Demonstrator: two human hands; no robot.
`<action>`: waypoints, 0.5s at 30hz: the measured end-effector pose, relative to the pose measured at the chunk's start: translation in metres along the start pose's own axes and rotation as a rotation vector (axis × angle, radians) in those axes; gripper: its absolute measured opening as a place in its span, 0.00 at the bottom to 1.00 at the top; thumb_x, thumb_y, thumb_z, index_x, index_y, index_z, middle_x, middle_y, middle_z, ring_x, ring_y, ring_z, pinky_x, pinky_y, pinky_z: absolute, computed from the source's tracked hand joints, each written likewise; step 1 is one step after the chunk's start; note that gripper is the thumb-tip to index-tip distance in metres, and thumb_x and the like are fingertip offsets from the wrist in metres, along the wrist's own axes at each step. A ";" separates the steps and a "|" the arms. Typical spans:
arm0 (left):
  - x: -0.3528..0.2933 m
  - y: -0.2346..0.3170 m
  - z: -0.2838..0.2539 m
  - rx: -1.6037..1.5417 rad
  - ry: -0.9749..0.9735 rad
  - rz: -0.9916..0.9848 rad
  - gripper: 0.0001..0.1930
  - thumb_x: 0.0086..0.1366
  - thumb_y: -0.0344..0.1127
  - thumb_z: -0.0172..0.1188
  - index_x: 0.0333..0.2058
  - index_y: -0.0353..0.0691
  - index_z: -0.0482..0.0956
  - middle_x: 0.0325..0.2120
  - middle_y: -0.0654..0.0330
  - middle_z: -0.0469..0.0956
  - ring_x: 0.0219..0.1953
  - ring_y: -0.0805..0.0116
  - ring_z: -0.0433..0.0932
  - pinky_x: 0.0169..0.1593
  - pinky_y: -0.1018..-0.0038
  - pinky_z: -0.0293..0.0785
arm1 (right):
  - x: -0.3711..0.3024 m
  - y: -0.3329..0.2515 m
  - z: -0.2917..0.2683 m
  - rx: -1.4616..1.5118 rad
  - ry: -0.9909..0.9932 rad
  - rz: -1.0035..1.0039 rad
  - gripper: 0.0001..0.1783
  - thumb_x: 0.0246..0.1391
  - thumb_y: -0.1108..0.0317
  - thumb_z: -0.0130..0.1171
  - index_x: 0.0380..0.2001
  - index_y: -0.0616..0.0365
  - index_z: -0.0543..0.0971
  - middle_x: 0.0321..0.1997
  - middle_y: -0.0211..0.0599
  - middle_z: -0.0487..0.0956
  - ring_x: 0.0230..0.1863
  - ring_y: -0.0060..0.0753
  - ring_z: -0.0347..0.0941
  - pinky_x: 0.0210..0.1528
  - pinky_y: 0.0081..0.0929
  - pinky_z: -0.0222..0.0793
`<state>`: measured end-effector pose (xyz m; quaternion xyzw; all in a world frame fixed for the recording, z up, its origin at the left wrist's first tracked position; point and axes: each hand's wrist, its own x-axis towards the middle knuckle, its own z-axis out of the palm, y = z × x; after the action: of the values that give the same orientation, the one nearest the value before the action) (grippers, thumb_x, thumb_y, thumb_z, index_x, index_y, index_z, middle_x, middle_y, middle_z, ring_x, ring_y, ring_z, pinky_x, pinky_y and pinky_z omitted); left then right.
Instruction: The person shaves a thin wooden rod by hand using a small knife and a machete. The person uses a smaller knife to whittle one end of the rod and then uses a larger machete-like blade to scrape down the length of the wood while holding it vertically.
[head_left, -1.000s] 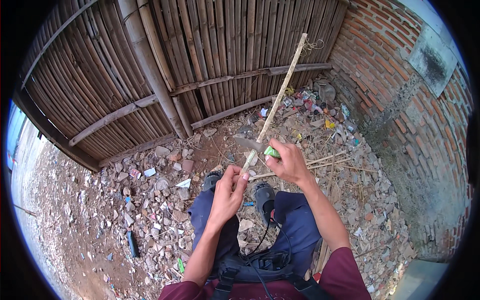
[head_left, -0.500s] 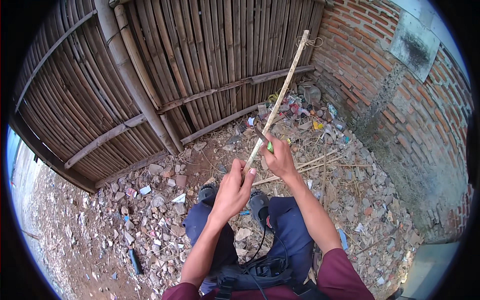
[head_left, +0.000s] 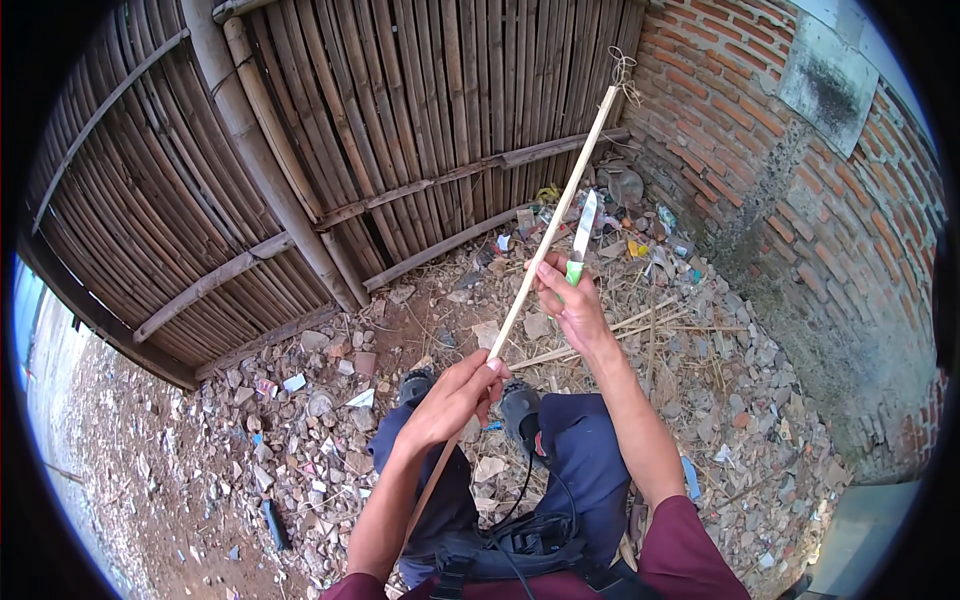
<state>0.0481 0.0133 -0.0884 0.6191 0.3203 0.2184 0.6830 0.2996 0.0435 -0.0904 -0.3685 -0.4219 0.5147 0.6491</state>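
A long, pale bamboo strip (head_left: 556, 218) slants from my lap up toward the far right, with thin curled fibres (head_left: 624, 75) at its far tip. Its lower part is gripped in my left hand (head_left: 455, 402), and a length of it runs on below that hand past my left forearm. My right hand (head_left: 580, 318) holds a green-handled knife (head_left: 586, 226), blade pointing up and away, beside the strip. Fingers of the right hand also touch the strip, though their exact grip is partly hidden.
Stony ground (head_left: 330, 440) strewn with litter surrounds my feet. Ahead stands a bamboo slat fence (head_left: 420, 100), and a brick wall (head_left: 800, 220) rises on the right. Several thin bamboo pieces (head_left: 640, 325) lie beyond my right knee. A dark bag (head_left: 520, 545) rests at my waist.
The strip has shifted, showing a smooth pale side and extending below my left hand. The knife's blade has swung from across the strip to pointing upward beside it.
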 end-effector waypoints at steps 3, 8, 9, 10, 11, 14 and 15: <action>0.018 0.006 0.001 0.084 0.028 0.045 0.20 0.85 0.50 0.48 0.50 0.36 0.74 0.34 0.63 0.75 0.29 0.75 0.77 0.33 0.76 0.76 | 0.000 0.002 0.007 -0.044 -0.013 0.009 0.14 0.70 0.59 0.65 0.48 0.59 0.86 0.28 0.18 0.72 0.19 0.05 0.53 0.21 0.15 0.42; 0.049 0.008 0.005 -0.017 0.092 0.100 0.18 0.86 0.48 0.47 0.46 0.38 0.75 0.23 0.74 0.62 0.19 0.82 0.59 0.24 0.80 0.58 | 0.006 0.009 0.008 -0.365 -0.021 -0.088 0.18 0.71 0.60 0.62 0.53 0.62 0.86 0.27 0.23 0.77 0.22 0.16 0.67 0.27 0.23 0.62; 0.055 -0.002 0.004 -0.055 0.123 0.107 0.18 0.86 0.47 0.45 0.44 0.39 0.75 0.21 0.77 0.55 0.19 0.84 0.51 0.22 0.79 0.49 | 0.007 0.015 0.004 -0.510 0.021 -0.165 0.17 0.70 0.63 0.59 0.52 0.63 0.87 0.27 0.27 0.79 0.24 0.19 0.71 0.30 0.26 0.66; 0.059 -0.012 0.000 -0.054 0.124 0.110 0.18 0.86 0.47 0.45 0.44 0.39 0.75 0.21 0.77 0.55 0.19 0.84 0.51 0.22 0.79 0.49 | 0.008 0.019 0.001 -0.654 0.068 -0.242 0.17 0.70 0.65 0.56 0.52 0.64 0.87 0.26 0.30 0.82 0.26 0.23 0.75 0.33 0.30 0.71; 0.061 -0.019 -0.004 -0.131 0.137 0.064 0.18 0.86 0.46 0.46 0.43 0.39 0.77 0.21 0.75 0.60 0.20 0.83 0.55 0.23 0.78 0.52 | 0.004 0.017 0.004 -0.764 0.086 -0.214 0.17 0.67 0.69 0.51 0.48 0.64 0.87 0.26 0.39 0.84 0.30 0.30 0.81 0.36 0.32 0.74; 0.065 -0.029 -0.008 -0.193 0.166 0.028 0.18 0.85 0.45 0.46 0.40 0.40 0.79 0.20 0.74 0.63 0.20 0.82 0.58 0.23 0.76 0.54 | 0.008 0.027 -0.006 -0.943 0.011 -0.293 0.14 0.64 0.71 0.53 0.44 0.63 0.87 0.28 0.45 0.85 0.31 0.41 0.84 0.38 0.38 0.76; 0.065 -0.031 -0.007 -0.172 0.188 0.047 0.19 0.85 0.45 0.45 0.40 0.41 0.79 0.20 0.74 0.62 0.20 0.82 0.57 0.23 0.76 0.53 | 0.008 0.035 -0.008 -0.988 0.012 -0.358 0.11 0.60 0.73 0.56 0.41 0.61 0.86 0.30 0.51 0.85 0.34 0.52 0.85 0.40 0.44 0.77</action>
<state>0.0859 0.0595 -0.1301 0.5424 0.3484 0.3178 0.6953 0.2958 0.0576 -0.1237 -0.5555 -0.6671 0.1332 0.4782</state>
